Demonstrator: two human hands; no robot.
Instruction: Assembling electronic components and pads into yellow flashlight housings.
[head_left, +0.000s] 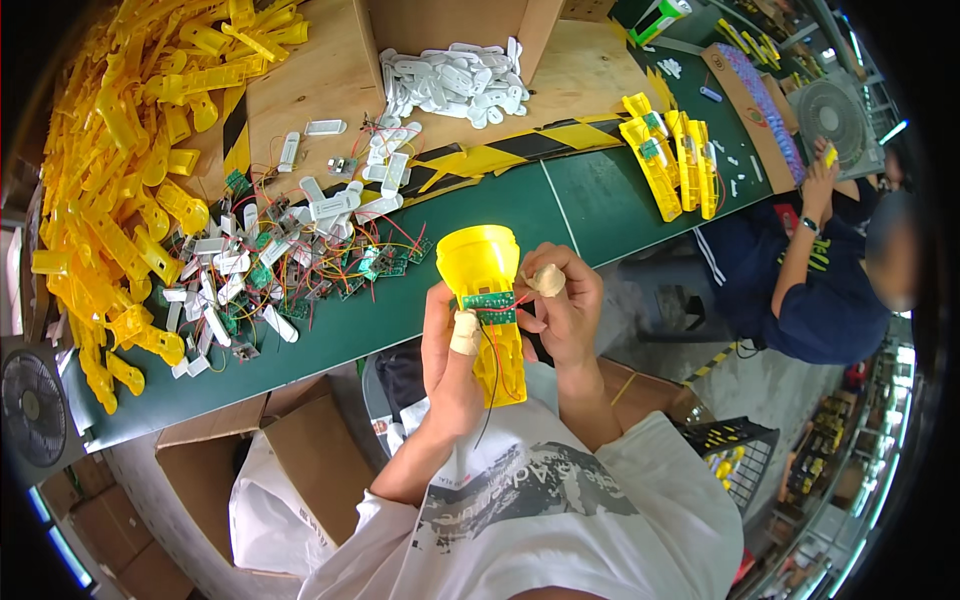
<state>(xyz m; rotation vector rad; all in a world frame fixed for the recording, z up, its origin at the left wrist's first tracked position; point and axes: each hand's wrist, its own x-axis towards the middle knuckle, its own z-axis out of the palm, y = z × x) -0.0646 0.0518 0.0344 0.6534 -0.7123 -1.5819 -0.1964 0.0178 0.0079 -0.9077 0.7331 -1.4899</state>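
Note:
A yellow plastic flashlight housing [478, 255] is held up in front of my chest, its wide round head pointing away from me. My left hand [455, 350] grips its left side, with the tape-wrapped thumb pressed by a small green circuit board [489, 308] lying in the open shell. Red and dark thin wires come off the board, and one dark wire hangs down over the handle. At the housing's right side my right hand [568, 305] is curled, one fingertip wrapped in tape; its fingers pinch around a red wire [523, 298] at the board's edge.
Yellow housings [130, 190] are heaped on the left, beside wired circuit boards and white parts [290, 250]. White pieces [455, 82] fill a cardboard box ahead. Several yellow shells [670, 160] lie at right on the green table [580, 200]. Another person [830, 260] works at right.

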